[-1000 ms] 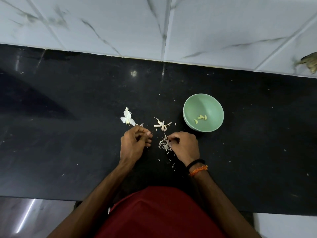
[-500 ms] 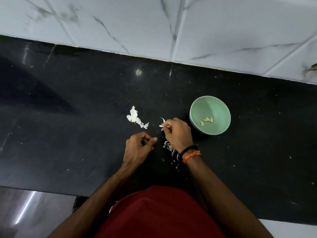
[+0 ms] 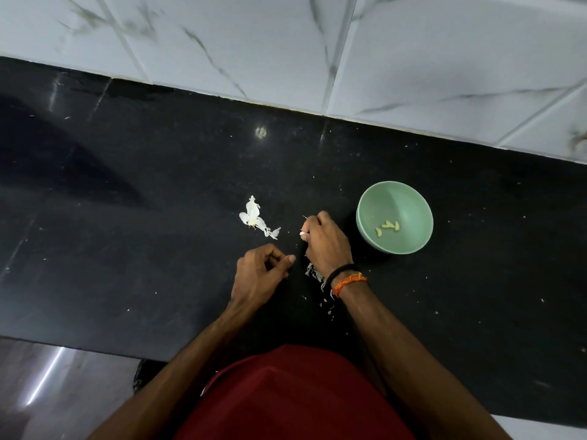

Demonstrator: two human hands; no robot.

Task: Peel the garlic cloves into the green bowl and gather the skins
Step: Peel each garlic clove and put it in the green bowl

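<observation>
We've got the green bowl [image 3: 394, 198] sitting upright on the black bench, out at about 2 o'clock from where we stand. Four peeled cloves [image 3: 387, 227], pale yellow and small, lie loose in the bottom of it. At roughly 10 o'clock from the bowl's side of things there's a white papery garlic husk [image 3: 256, 218] spread flat on the bench, well apart from the bowl. Closer to us, around 6 o'clock, a little heap of skins [image 3: 315, 272] lies scattered with flakes trailing off it.
</observation>
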